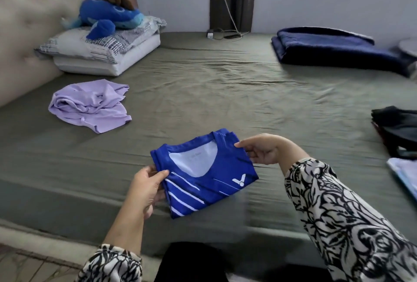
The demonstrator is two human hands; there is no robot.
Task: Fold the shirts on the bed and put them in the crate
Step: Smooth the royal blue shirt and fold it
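Blue shirt (pixel 204 174), folded, pinched at both side edges by left hand (pixel 144 188) and right hand (pixel 265 149) above near bed (pixel 225 92). Lilac shirt (pixel 90 108) far left, unfolded. Crate unseen.

2 shirts: blue (pixel 204 173), lilac (pixel 90 105); 2 pillows (pixel 101 56); 1 plush (pixel 108 17); 1 blanket (pixel 327 47).

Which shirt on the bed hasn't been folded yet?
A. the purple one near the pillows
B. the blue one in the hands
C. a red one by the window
A: the purple shirt lies crumpled on the bed, while both hands hold the blue shirt neatly folded.
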